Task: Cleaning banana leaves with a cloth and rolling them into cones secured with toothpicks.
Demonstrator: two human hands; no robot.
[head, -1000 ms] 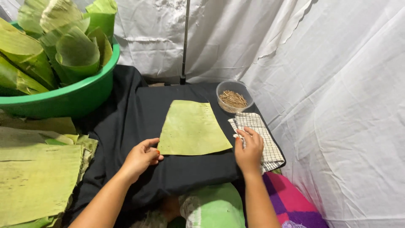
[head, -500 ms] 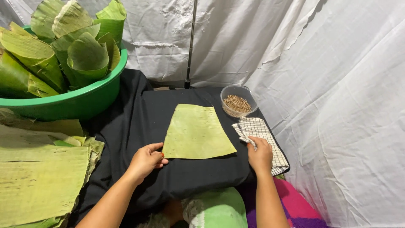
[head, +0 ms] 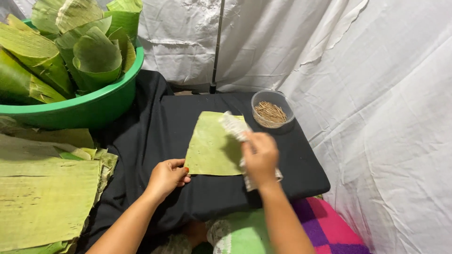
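Lifted off the table, the checked cloth (head: pixel 235 128) now sweeps across the leaf piece (head: pixel 212 148).
Right hand (head: pixel 260 157) fingers grip it; left hand (head: pixel 165 177) fingers pin the leaf's near corner; wiping looks barely begun.

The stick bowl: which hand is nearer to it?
Right. The right hand, holding a cloth, is just below the stick bowl; the left hand rests at the leaf's lower left corner, farther away.

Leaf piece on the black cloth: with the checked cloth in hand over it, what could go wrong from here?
The leaf piece is pinned only at its near corner by the left hand, so wiping could shift or tear it. The right hand swings the checked cloth close to the bowl of small sticks; a wide sweep might knock it over.
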